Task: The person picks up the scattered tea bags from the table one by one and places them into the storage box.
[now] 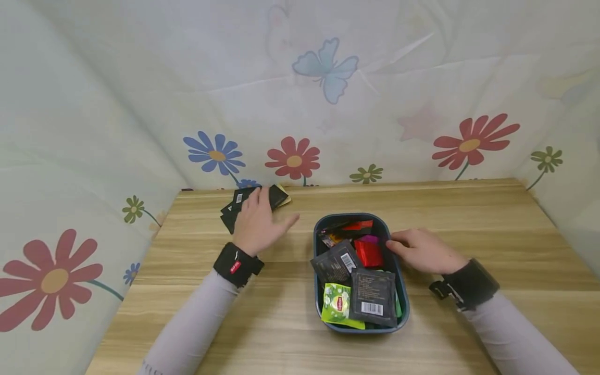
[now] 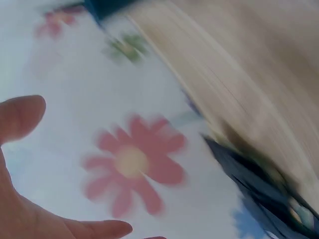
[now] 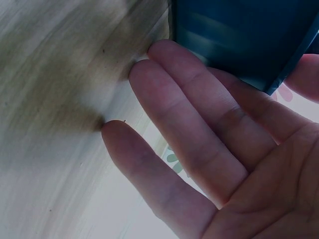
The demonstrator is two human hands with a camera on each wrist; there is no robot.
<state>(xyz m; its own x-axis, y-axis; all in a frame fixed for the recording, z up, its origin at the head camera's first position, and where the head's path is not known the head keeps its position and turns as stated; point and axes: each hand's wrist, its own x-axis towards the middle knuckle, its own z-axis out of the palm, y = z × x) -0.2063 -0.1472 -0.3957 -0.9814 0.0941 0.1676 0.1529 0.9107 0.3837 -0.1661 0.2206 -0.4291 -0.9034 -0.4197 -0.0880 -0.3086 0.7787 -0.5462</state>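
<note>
A dark blue plastic bin (image 1: 402, 307) stands on the table, filled with tea sachets: black ones (image 1: 373, 297), a green-yellow Lipton one (image 1: 336, 303) and a red one (image 1: 369, 253). My right hand (image 1: 428, 251) holds the bin's right rim, its thumb over the edge. In the right wrist view, the other fingers (image 3: 164, 99) lie outside the bin wall (image 3: 234, 45), some tips near the tabletop. My left hand (image 1: 259, 223) is over several fanned black sachets (image 1: 278, 197) at the back left, thumb spread wide. The left wrist view is blurred and shows a gap between hand and sachets (image 2: 259, 179).
The wooden table (image 1: 281, 312) ends at the back against a hanging cloth (image 1: 375, 120) printed with flowers and a butterfly. More cloth (image 1: 61, 172) hangs along the left side. A yellowish sachet edge (image 1: 286, 200) shows beneath the black ones.
</note>
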